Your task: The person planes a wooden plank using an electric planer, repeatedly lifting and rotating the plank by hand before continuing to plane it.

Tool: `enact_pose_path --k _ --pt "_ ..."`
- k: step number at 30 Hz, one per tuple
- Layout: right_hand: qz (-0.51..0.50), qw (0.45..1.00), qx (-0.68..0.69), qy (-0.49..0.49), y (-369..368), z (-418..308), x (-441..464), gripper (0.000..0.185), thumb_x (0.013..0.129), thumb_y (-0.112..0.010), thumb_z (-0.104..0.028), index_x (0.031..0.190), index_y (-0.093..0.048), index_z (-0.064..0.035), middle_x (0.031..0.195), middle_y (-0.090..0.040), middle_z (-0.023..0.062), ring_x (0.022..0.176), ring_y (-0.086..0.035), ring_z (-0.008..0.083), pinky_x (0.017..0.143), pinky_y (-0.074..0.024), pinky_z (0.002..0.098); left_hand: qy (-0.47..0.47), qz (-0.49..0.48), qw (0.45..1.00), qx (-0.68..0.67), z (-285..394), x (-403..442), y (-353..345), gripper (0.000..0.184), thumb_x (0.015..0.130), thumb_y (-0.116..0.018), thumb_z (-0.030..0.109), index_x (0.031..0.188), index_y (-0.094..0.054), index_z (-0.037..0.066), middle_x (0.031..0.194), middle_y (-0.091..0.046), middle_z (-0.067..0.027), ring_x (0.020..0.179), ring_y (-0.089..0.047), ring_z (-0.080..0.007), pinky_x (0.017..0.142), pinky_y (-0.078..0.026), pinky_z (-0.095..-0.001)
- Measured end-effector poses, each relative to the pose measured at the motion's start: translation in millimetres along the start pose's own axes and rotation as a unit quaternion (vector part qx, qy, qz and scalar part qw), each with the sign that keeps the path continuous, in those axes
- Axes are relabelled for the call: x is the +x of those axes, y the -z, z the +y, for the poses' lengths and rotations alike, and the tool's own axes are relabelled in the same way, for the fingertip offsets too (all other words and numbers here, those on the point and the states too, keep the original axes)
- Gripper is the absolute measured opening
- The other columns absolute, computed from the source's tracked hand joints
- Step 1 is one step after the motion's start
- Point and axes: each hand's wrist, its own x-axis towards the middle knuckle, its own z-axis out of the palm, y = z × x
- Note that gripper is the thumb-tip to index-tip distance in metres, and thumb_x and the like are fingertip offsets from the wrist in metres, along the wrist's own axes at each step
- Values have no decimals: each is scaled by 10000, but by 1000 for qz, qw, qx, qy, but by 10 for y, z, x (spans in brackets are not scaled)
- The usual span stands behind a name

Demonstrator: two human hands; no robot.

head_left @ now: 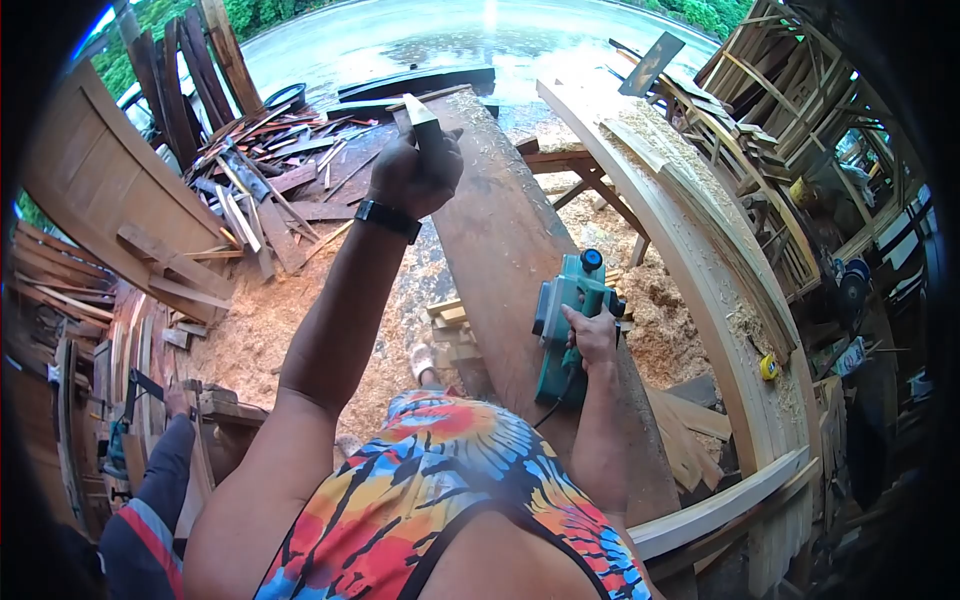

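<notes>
My left hand [415, 172], with a dark band on the wrist, is raised and closed around a short piece of wood [422, 118], whose pale pointed end sticks up above the fingers. My right hand [595, 335] grips the handle of a green electric planer [562, 368] with a blue front knob. The planer rests on a long brown wooden bench top [500, 215], and its cord runs back toward my body.
Long pale boards [690, 260] with shavings lie to the right; a yellow tape measure [768, 367] sits there. Scrap wood [290, 170] is heaped front left, near a panelled door [120, 170]. Sawdust [250, 340] covers the ground. A co-worker's sleeve [165, 475] shows lower left.
</notes>
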Motion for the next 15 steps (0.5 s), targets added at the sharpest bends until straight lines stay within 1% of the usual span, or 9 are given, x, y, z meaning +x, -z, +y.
enact_pose_path --k 5,8,11,14,15 --pt "6 1000 2 0 13 82 34 423 845 -801 -104 1188 -581 11 651 -560 11 448 -514 106 402 -442 279 -14 -19 1000 0 -21 24 0 366 1085 -388 227 1171 -465 -120 828 -591 -89 705 -614 -188 623 -554 -298" --pt "11 1000 -1 -1 6 84 21 421 845 -802 -103 1183 -580 14 652 -561 13 450 -518 107 403 -442 280 -14 20 1000 -4 -64 -4 -65 318 1080 -389 210 1146 -498 -81 842 -591 -106 704 -622 -205 611 -557 -311" --pt "12 1000 1 0 4 52 19 423 846 -802 -104 1184 -578 20 653 -561 13 452 -521 110 404 -442 280 -33 12 999 17 -58 87 6 271 1072 -388 207 1132 -529 -18 877 -596 -119 703 -628 -227 614 -559 -310" --pt "3 1000 6 3 9 79 31 430 849 -801 -108 1191 -577 26 657 -563 14 455 -521 112 406 -442 281 -14 -52 997 53 -3 245 203 279 1073 -359 239 1124 -559 51 929 -616 -102 778 -641 -228 683 -562 -328" --pt "2 1000 8 0 11 89 39 433 851 -801 -110 1194 -577 27 659 -564 15 456 -522 113 406 -442 282 -16 -72 996 45 3 287 252 290 1074 -349 251 1124 -565 63 944 -621 -92 803 -641 -224 711 -558 -335"
